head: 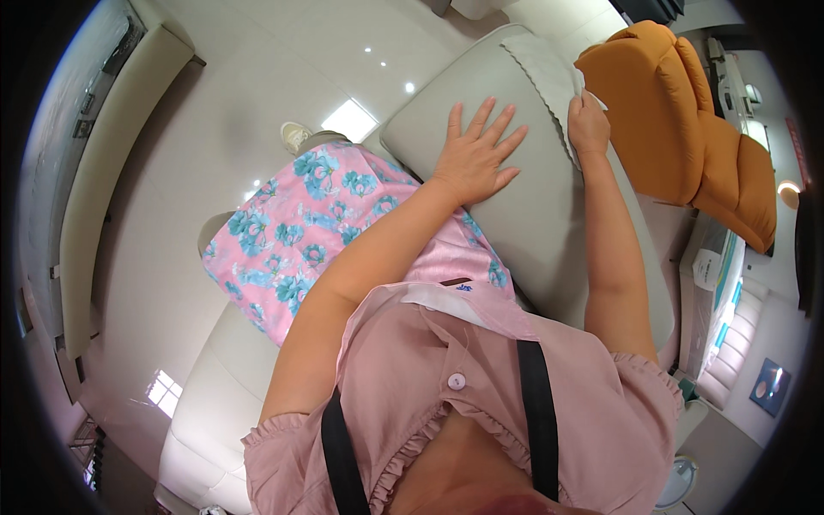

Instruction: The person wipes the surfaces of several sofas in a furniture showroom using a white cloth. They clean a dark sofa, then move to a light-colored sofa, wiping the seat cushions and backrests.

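My left hand (477,153) lies palm down on a smooth grey leather-look padded sofa surface (534,225), its fingers spread and nothing in it. Further right, my right hand (588,125) grips a thin off-white cloth (544,67) with a scalloped edge. From that hand the cloth extends toward the far end of the padding and lies over its right side. My right fingers hide part of the cloth. A pink apron with blue-green flowers (315,225) covers my lap, beside the padding.
An orange padded recliner (637,116) stands close beyond my right hand. Pale quilted seating (206,399) is at lower left. Across the glossy tiled floor (212,129), a long beige upholstered bed edge (122,174) runs along the left. A mattress (714,290) lies at right.
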A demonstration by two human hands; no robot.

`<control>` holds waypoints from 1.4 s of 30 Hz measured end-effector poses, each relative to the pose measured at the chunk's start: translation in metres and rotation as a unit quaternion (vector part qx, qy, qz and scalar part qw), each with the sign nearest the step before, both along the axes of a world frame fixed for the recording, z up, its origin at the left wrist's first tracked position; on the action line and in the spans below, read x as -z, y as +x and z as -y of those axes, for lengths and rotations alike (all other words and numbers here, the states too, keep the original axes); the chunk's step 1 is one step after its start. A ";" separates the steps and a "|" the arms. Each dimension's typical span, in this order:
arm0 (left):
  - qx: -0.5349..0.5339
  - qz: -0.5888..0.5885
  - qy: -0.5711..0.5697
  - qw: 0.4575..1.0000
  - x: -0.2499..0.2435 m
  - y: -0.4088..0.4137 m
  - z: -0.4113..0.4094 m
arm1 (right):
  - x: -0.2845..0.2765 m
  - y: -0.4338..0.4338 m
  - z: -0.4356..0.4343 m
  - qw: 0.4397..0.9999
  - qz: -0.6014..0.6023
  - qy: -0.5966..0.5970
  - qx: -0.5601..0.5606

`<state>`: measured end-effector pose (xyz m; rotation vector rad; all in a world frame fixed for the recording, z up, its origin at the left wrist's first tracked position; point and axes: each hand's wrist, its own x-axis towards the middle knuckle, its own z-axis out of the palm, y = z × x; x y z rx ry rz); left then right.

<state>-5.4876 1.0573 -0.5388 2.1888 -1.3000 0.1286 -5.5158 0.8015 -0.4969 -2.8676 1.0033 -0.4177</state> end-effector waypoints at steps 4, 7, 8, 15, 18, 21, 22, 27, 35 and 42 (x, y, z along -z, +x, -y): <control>-0.027 -0.004 -0.014 1.000 0.005 0.006 -0.009 | 0.001 0.030 0.000 1.000 -0.013 -0.011 -0.024; -0.041 -0.003 -0.043 0.998 0.009 0.009 -0.012 | -0.002 0.048 -0.007 0.999 -0.015 -0.014 -0.036; -0.048 -0.006 -0.040 0.998 0.010 0.010 -0.013 | -0.006 0.054 -0.013 0.999 -0.018 -0.009 -0.037; -0.109 -0.037 -0.053 0.992 0.025 0.019 -0.022 | 0.001 0.084 -0.030 0.989 0.026 -0.075 -0.128; -0.151 -0.076 -0.080 0.982 0.036 0.026 -0.023 | 0.010 0.092 -0.027 0.971 0.040 -0.158 -0.176; -0.206 -0.134 -0.094 0.965 0.052 0.035 -0.024 | 0.011 0.101 -0.043 0.951 0.026 -0.216 -0.221; -0.222 -0.155 -0.098 0.958 0.057 0.037 -0.024 | 0.011 0.103 -0.051 0.943 0.015 -0.234 -0.236; -0.239 -0.201 -0.128 0.941 0.074 0.047 -0.029 | 0.007 0.097 -0.108 0.929 -0.056 -0.220 -0.290; -0.241 -0.196 -0.143 0.940 0.078 0.048 -0.030 | 0.016 0.069 -0.154 0.917 -0.057 -0.132 -0.371; -0.125 -0.046 -0.119 0.984 0.062 0.036 -0.033 | 0.011 0.072 -0.103 0.945 0.032 -0.134 -0.296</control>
